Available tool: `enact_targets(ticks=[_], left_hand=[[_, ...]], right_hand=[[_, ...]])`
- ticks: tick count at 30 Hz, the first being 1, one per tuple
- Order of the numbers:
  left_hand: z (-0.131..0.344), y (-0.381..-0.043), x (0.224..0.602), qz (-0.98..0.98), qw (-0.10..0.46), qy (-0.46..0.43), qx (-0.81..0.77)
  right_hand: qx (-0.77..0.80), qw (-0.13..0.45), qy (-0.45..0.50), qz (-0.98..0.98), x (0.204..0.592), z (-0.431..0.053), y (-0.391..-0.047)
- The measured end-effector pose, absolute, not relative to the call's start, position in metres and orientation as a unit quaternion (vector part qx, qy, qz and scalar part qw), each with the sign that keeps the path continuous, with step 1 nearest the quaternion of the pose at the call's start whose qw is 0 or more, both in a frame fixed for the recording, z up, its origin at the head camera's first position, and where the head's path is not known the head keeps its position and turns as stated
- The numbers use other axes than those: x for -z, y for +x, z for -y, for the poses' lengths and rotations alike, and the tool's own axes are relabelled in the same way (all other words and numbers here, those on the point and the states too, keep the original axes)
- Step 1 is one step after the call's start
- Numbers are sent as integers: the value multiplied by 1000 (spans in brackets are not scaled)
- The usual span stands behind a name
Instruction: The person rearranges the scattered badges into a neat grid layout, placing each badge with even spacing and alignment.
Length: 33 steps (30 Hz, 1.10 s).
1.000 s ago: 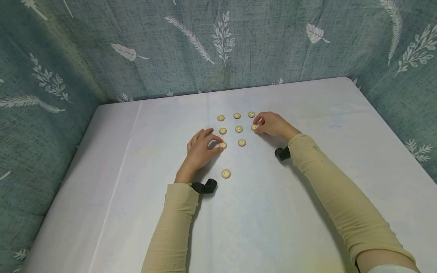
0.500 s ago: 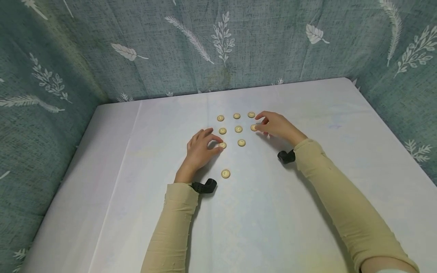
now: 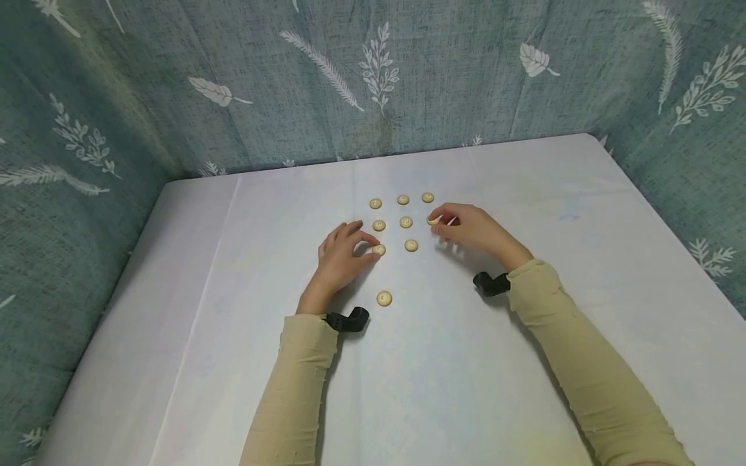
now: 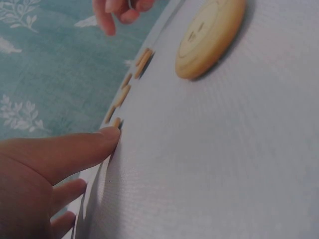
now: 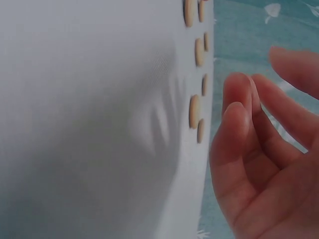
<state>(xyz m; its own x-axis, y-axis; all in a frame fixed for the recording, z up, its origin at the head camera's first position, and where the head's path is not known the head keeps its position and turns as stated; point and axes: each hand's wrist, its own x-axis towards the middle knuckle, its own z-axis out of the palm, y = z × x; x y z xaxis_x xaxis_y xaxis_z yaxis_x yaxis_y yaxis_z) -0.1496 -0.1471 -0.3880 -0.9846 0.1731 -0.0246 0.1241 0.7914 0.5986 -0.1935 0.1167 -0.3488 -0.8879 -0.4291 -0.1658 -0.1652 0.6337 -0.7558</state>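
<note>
Round cream-coloured buttons lie in rows on the white tablecloth. My left hand [image 3: 344, 255] pinches the front-left button [image 3: 379, 250] between thumb and index finger, with the button flat on the cloth. My right hand [image 3: 469, 225] hovers by the middle row's right-hand button [image 3: 433, 220], which its fingertips partly hide in the head view. Seen from the right wrist, the fingers [image 5: 237, 119] are loosely bent, raised off the cloth, with nothing visible between them. To the left of that button are the middle button [image 3: 406, 222] and another button [image 3: 379, 225].
The back row has three buttons, the middle one [image 3: 403, 199] among them. One button [image 3: 411, 245] lies right of the left hand; a single button [image 3: 384, 298] lies nearer the person. Green leaf-patterned curtains [image 3: 454, 77] border the white table [image 3: 204, 388].
My right thumb and index finger have come off the middle row's right-hand button, and that hand has moved slightly right and nearer the person. My left hand keeps its place.
</note>
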Motion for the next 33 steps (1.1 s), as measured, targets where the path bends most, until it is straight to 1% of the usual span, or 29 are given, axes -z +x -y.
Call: enact_targets(ticks=[6, 13, 18, 33], left_hand=[[142, -150, 390, -946, 41, 80, -312], [140, -151, 389, -946, 51, 79, -309], [142, -150, 387, -946, 51, 77, -310], [145, -148, 385, -944, 48, 80, -315]], right_hand=[[390, 168, -188, -885, 350, -121, -186], [388, 174, -188, -885, 350, -121, -180], [387, 174, -193, -885, 348, -121, -179], [373, 202, -206, -882, 343, -118, -178]])
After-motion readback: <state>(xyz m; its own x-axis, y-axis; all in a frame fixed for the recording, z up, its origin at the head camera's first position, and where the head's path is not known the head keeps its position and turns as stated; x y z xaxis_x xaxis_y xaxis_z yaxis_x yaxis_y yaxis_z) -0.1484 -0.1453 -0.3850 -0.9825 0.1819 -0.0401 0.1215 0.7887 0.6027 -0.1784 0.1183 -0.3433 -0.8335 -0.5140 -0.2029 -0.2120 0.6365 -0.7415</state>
